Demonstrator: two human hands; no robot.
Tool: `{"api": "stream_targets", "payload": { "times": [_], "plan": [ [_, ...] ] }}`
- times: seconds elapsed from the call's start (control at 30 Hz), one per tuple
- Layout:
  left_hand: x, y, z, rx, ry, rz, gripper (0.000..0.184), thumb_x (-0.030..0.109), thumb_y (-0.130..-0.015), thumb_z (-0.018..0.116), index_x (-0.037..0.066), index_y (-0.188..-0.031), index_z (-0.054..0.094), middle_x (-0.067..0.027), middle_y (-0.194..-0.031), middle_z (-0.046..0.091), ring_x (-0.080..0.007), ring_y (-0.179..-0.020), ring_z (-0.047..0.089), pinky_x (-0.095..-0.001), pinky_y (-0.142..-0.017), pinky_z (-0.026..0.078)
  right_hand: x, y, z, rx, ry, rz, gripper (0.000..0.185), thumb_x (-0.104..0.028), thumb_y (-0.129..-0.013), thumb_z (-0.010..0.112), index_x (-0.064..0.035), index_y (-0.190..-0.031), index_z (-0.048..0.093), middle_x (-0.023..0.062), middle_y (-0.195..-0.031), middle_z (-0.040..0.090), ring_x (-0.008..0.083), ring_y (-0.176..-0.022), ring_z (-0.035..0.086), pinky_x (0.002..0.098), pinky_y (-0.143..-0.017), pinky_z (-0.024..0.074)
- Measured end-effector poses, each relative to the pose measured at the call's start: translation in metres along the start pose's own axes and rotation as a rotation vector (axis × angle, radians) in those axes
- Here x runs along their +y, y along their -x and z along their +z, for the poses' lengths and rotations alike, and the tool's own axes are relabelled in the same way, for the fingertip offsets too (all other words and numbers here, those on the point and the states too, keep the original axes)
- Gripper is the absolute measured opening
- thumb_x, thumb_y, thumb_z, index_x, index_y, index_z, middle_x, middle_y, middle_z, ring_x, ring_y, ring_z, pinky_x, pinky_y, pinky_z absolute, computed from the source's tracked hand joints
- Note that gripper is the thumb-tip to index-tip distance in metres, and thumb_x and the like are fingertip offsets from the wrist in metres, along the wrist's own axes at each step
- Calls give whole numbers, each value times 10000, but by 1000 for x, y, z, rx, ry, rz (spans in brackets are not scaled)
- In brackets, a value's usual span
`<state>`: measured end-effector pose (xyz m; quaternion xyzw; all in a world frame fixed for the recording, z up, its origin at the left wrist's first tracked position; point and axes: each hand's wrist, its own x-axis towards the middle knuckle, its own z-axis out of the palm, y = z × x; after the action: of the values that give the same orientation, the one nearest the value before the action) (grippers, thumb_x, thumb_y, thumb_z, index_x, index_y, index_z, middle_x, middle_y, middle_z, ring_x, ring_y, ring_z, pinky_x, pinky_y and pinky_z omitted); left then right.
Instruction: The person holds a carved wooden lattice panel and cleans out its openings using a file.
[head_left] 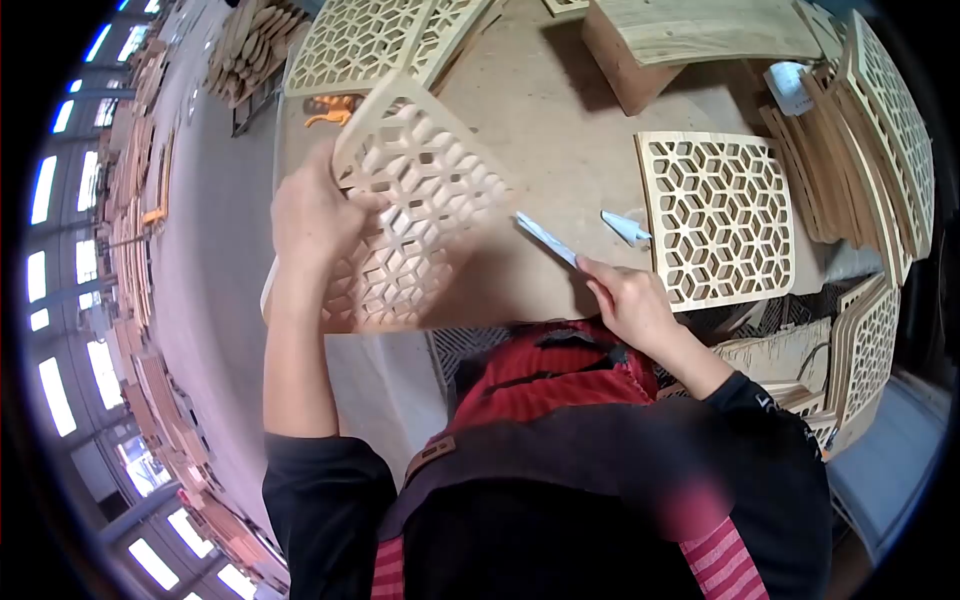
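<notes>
My left hand (318, 220) is closed on the edge of a pale wooden lattice panel (405, 150). The panel is tilted and blurred, and a similar patterned surface (385, 275) shows below it. In my right hand (635, 300), the fingers pinch a thin, light-blue strip (545, 238) that points up and left; its exact kind cannot be made out. A small folded piece of similar light-blue material (626, 227) lies beyond that hand. Beside it, a second lattice panel (716, 220) rests flat on the worktable (535, 120).
More lattice panels (350, 45) lie at the far left of the table, near an orange-handled tool (332, 108). A curved wooden piece (710, 35) stands at the back. Stacked curved panels (850, 150) line the right side, with more lattice panels (868, 350) lower down.
</notes>
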<state>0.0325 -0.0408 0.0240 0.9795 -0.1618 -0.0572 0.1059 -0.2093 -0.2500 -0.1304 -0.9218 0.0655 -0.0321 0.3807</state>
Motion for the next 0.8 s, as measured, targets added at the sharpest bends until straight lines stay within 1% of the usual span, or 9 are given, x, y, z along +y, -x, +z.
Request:
{"api": "stream_targets", "payload": {
  "times": [0.1,0.13,0.27,0.37,0.4,0.5,0.6,0.67,0.8],
  "plan": [
    [-12,-14,0,37,27,-90,501,165,-672,825,94,-1127,629,-113,-811,723,-302,-821,706,-391,-775,526,5,-16,17,54,-73,-49,285,-80,-839,622,-68,-1122,656,175,-782,676,362,-687,656,457,-608,522],
    [-19,-19,2,46,92,-72,403,-48,-749,739,-9,-1114,572,-120,-860,714,-201,-733,729,-302,-563,587,0,-22,14,-2,-45,-26,298,-48,-852,631,-41,-1149,656,182,-840,696,369,-712,671,426,-657,547],
    [-44,-34,10,66,95,-41,390,-41,-759,742,-4,-1107,569,-119,-837,714,-183,-719,722,-300,-552,579,-2,-46,30,38,-83,-37,243,-81,-859,628,-48,-1093,688,189,-803,689,361,-713,670,422,-651,543],
    [-25,-25,1,25,45,-147,460,178,-681,815,53,-1072,605,-118,-794,725,-275,-780,713,-382,-769,527,0,-64,36,9,-87,-57,242,-100,-866,627,-59,-1095,691,189,-778,683,359,-706,668,424,-644,539],
    [-20,-22,-1,58,-72,-108,462,184,-688,817,55,-1073,596,-126,-814,720,-295,-807,702,-398,-772,520,0,-71,38,11,-120,-56,230,-112,-870,626,-67,-1086,693,188,-754,676,363,-695,662,434,-635,534],
    [-11,-16,-1,88,-128,-92,455,190,-690,820,56,-1061,591,-132,-834,712,-316,-836,691,-407,-775,513,-1,-90,38,-40,-92,-81,205,-141,-885,608,-98,-1064,698,182,-749,675,379,-702,656,452,-643,528],
    [-1,-12,-4,78,-134,-135,460,195,-683,827,49,-1046,586,-137,-823,700,-331,-833,685,-424,-767,508,-4,-114,54,-66,-23,-40,190,-171,-900,585,-133,-1046,700,174,-755,677,389,-716,654,472,-658,524],
    [0,-10,-3,67,-148,-136,463,204,-682,834,51,-1037,578,-132,-806,696,-338,-814,681,-432,-753,506,-3,-129,78,-50,18,-91,189,-181,-906,576,-143,-1043,700,171,-768,682,391,-727,657,476,-670,525],
    [0,-5,2,99,-150,-92,469,218,-679,845,63,-1030,576,-132,-799,692,-346,-810,678,-437,-742,505,2,-131,73,-61,36,-115,201,-179,-905,581,-145,-1065,697,168,-770,686,386,-733,661,469,-683,532]
  ]
}}
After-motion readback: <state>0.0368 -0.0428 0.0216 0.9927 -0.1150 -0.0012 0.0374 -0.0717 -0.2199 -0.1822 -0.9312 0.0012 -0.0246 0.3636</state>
